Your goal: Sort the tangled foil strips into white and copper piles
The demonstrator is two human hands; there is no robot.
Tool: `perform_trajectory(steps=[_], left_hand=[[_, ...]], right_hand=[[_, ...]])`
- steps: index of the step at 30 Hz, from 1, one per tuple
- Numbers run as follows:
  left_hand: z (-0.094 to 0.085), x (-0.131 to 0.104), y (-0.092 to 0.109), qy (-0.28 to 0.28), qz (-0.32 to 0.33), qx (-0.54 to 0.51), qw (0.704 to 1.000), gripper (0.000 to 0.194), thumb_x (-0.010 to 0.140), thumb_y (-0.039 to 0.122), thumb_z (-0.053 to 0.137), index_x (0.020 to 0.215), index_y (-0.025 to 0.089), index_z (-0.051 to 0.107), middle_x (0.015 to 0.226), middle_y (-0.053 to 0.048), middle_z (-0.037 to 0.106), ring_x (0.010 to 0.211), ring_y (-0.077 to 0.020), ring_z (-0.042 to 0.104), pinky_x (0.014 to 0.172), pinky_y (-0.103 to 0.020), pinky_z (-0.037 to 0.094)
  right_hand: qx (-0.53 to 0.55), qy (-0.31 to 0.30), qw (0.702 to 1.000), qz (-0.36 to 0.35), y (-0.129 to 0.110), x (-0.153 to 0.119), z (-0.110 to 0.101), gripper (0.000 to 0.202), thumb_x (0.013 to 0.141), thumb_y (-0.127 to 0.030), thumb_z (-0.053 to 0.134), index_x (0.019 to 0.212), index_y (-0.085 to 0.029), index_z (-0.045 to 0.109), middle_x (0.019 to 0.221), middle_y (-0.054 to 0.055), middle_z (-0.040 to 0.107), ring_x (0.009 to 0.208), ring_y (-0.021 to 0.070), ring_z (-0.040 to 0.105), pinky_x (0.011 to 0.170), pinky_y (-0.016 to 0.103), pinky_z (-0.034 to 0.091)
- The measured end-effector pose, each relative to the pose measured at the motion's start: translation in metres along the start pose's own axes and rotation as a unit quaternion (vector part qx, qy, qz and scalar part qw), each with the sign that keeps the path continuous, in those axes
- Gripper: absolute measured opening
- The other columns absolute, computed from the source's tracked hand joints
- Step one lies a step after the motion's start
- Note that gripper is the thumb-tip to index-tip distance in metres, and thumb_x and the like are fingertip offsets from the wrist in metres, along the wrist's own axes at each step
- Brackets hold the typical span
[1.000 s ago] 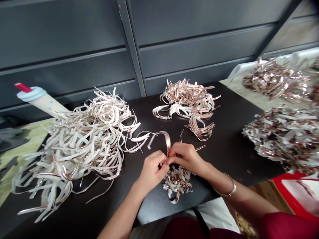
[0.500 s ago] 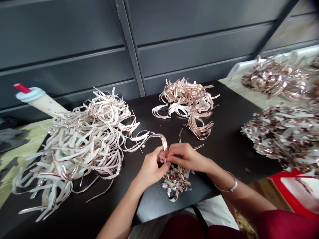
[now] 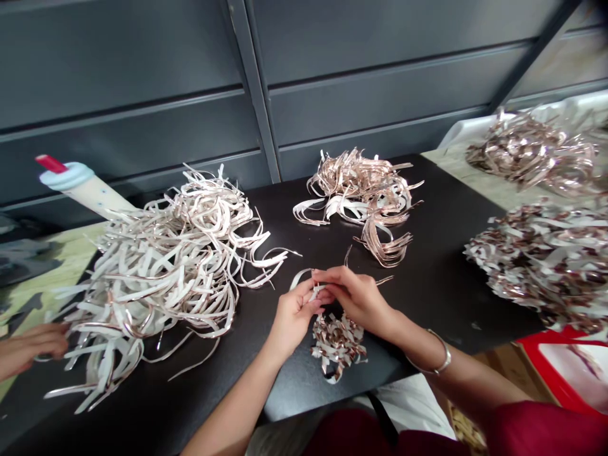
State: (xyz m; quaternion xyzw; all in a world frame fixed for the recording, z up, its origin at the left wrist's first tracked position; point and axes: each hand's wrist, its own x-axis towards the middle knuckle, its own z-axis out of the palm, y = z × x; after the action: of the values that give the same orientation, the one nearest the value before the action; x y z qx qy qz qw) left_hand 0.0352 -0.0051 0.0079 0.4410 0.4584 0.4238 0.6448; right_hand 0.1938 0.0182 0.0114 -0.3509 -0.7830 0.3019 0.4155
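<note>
Rose-gold foil on one face and white on the other, a narrow strip [image 3: 304,278] is pinched between both hands at the near middle of the black table [image 3: 441,278]. In the head view, the left hand [image 3: 292,313] closes its thumb and fingertips on the strip from the left, and the right hand [image 3: 356,294] grips it from the right, fingers curled over the top, so that the two hands touch. A silver bangle [image 3: 439,361] sits on the right wrist. Just below the hands, touching the table near its front edge, lies a small bundle of folded strips [image 3: 337,345].

To the left spreads a large loose heap of strips [image 3: 166,266], mostly white side up, with a white bottle with a red tip [image 3: 80,183] behind it. Far of the hands lies a smaller coppery heap [image 3: 361,196]. At the right, finished shiny bunches [image 3: 546,259] pile up beside the table. Another person's hand [image 3: 28,345] reaches into the big heap at the left edge.
</note>
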Motion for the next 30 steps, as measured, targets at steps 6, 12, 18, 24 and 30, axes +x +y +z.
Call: perform_trajectory(steps=[6, 12, 18, 24, 30], left_hand=[[-0.007, 0.002, 0.005, -0.064, -0.053, -0.093, 0.992, 0.051, 0.067, 0.019, 0.076, 0.115, 0.015, 0.058, 0.088, -0.007, 0.072, 0.082, -0.0185, 0.068, 0.081, -0.029, 0.049], [-0.011, 0.006, 0.006, -0.022, -0.075, -0.121, 0.990, 0.060, 0.062, 0.020, 0.080, 0.115, 0.017, 0.053, 0.080, -0.003, 0.071, 0.069, -0.0140, 0.067, 0.059, -0.019, 0.047], [-0.015, 0.005, 0.009, -0.061, -0.081, -0.100, 0.990, 0.050, 0.064, 0.021, 0.079, 0.103, 0.017, 0.048, 0.079, -0.005, 0.072, 0.073, -0.0188, 0.069, 0.059, -0.021, 0.048], [-0.016, 0.005, 0.011, -0.065, -0.064, -0.154, 0.984, 0.052, 0.062, 0.013, 0.079, 0.103, 0.021, 0.048, 0.080, 0.003, 0.067, 0.072, -0.0133, 0.067, 0.071, -0.026, 0.053], [-0.018, 0.005, 0.010, -0.061, -0.048, -0.156, 0.985, 0.053, 0.063, 0.016, 0.079, 0.107, 0.018, 0.049, 0.084, 0.000, 0.068, 0.073, -0.0158, 0.069, 0.074, -0.029, 0.054]], right_hand=[[0.034, -0.050, 0.998, 0.010, -0.002, 0.003, -0.009, 0.024, 0.089, -0.012, 0.044, 0.111, -0.020, 0.052, 0.106, 0.008, 0.068, 0.094, 0.0171, 0.067, 0.078, 0.028, 0.056], [-0.013, -0.079, 0.994, -0.075, -0.002, 0.001, -0.003, 0.029, 0.090, -0.013, 0.045, 0.118, -0.019, 0.048, 0.115, 0.012, 0.063, 0.110, 0.0210, 0.060, 0.091, 0.035, 0.051], [0.053, -0.115, 0.991, -0.034, 0.000, 0.003, -0.020, 0.034, 0.088, -0.004, 0.037, 0.116, -0.019, 0.049, 0.111, 0.008, 0.065, 0.102, 0.0164, 0.063, 0.084, 0.030, 0.053], [0.131, -0.144, 0.981, -0.019, -0.006, 0.004, -0.025, 0.033, 0.087, -0.005, 0.043, 0.116, -0.018, 0.049, 0.114, 0.009, 0.063, 0.104, 0.0171, 0.061, 0.087, 0.032, 0.053], [0.229, -0.141, 0.963, 0.000, -0.004, 0.004, -0.021, 0.027, 0.089, -0.010, 0.046, 0.114, -0.017, 0.051, 0.114, 0.011, 0.062, 0.107, 0.0181, 0.061, 0.090, 0.037, 0.051]])
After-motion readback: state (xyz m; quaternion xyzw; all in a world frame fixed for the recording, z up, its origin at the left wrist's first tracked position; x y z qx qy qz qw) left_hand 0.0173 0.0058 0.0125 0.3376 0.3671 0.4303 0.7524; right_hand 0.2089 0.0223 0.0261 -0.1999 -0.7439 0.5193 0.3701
